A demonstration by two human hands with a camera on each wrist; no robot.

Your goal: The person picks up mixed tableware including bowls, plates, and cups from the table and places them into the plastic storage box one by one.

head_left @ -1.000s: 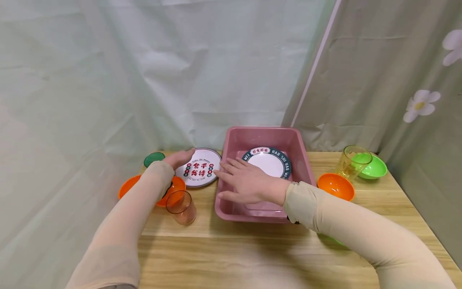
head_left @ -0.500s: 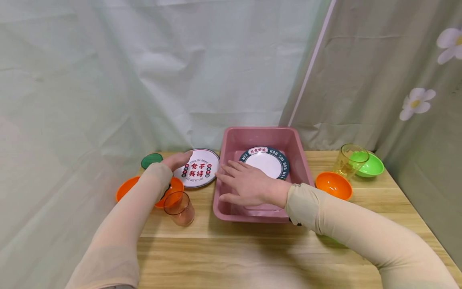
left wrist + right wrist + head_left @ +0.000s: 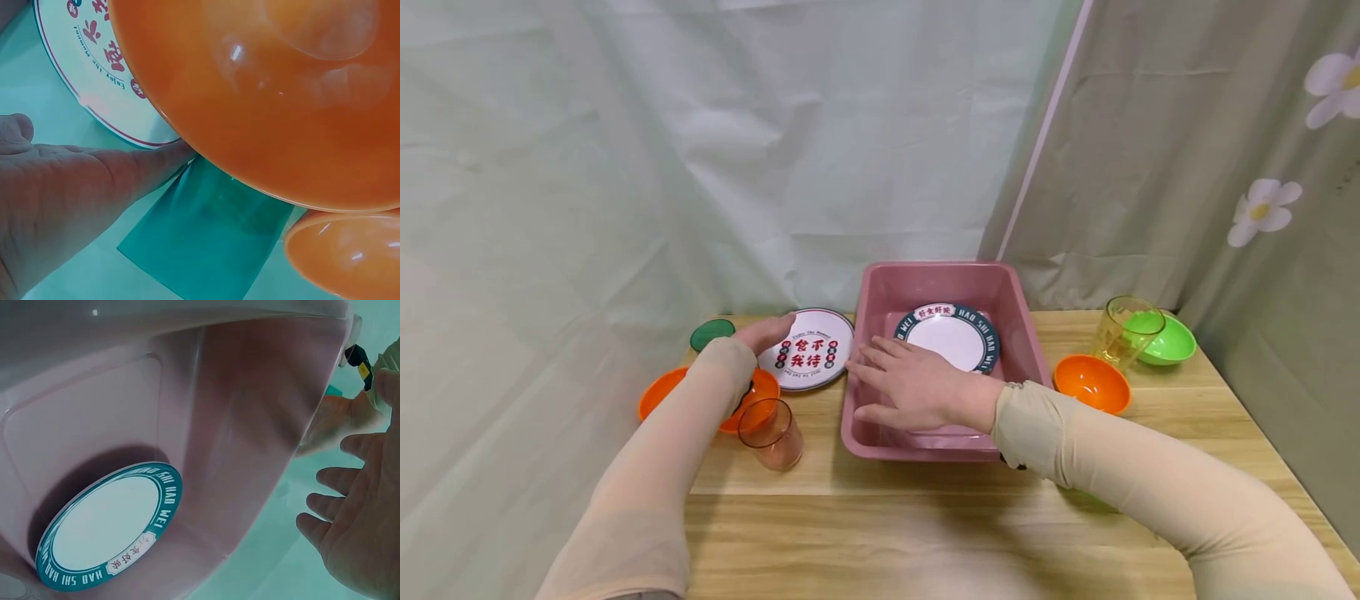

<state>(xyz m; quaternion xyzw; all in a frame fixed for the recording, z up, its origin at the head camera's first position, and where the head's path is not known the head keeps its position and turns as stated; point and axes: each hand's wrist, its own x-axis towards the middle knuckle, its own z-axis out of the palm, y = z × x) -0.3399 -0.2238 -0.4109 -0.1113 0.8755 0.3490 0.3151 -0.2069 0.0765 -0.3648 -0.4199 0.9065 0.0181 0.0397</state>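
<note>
**A:** Quick — what's the R hand [image 3: 917, 387] up to?

**B:** Fingers straight & spread, back of the hand up, over the left rim of the pink tub [image 3: 943, 283]. Can't tell if it's touching.

**A:** And in the tub?

**B:** A teal-rimmed plate [image 3: 951, 340], printed face up, toward the far end.

**A:** L hand [image 3: 763, 335]?

**B:** Stretched out, fingers uncurled, tip over the edge of the white plate [image 3: 812, 354] w/ red characters. That plate's on the tabletop [image 3: 865, 542], just left of the tub. Contact? Can't tell from here.

**A:** Other containers, pls?

**B:** L side: two orange bowls [image 3: 766, 392], both partly behind the left sleeve [image 3: 655, 475], w/ a pinkish glass [image 3: 781, 446] nearer the person & a green cup [image 3: 711, 333] farther back. R side: a yellow glass [image 3: 1112, 342] overlapping a green bowl [image 3: 1174, 343], plus a third orange bowl [image 3: 1092, 383] just beside. Something green [image 3: 1090, 502] peeks from under the right sleeve [image 3: 1120, 458] — too hidden to name.

**A:** Surface, room?

**B:** Pale wood grain, a seam running across, soft glare up front. Light curtains [image 3: 850, 167] at the back & sides, white flowers [image 3: 1261, 212] on the R.
</note>
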